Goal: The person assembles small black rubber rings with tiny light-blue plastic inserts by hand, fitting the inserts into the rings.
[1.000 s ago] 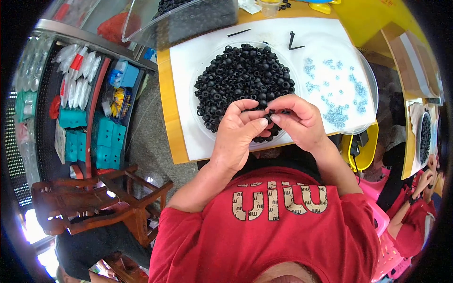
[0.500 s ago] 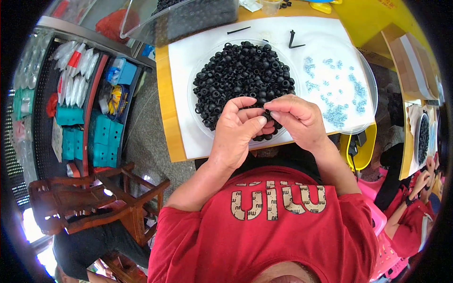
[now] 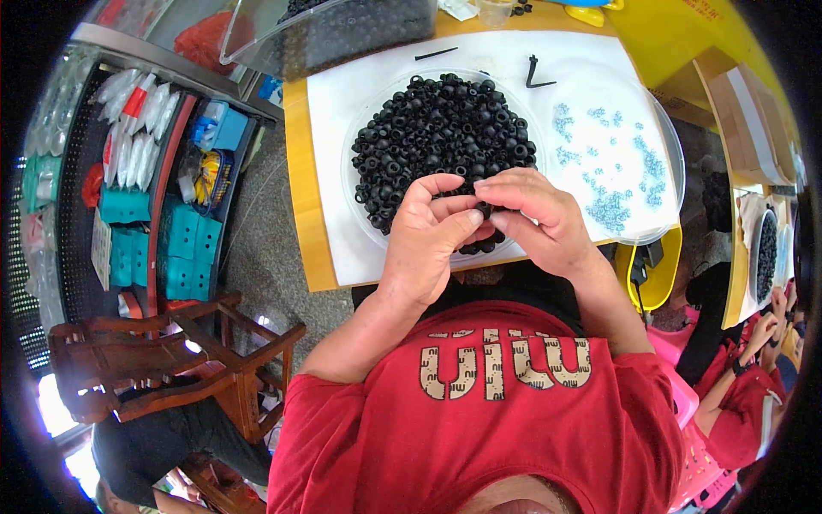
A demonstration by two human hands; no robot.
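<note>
Over the near edge of a heap of small black round parts with holes, my two hands meet fingertip to fingertip. My left hand is closed, thumb and fingers around a small black holed part. From the other side, my right hand pinches at the same part with thumb and forefinger. Fingers cover most of it. The heap fills a round clear tray lying on a white sheet. Right of it, small clear bluish pieces lie in groups in another clear round tray.
Two thin black tools lie behind the trays. A clear bin of black parts stands at the table's back left. Shelves with teal boxes and a wooden chair are left. A yellow bucket and another person's arm are right.
My right fingertips have shifted slightly around the small part. My left hand has hardly moved, and the whole view has tilted a little.
</note>
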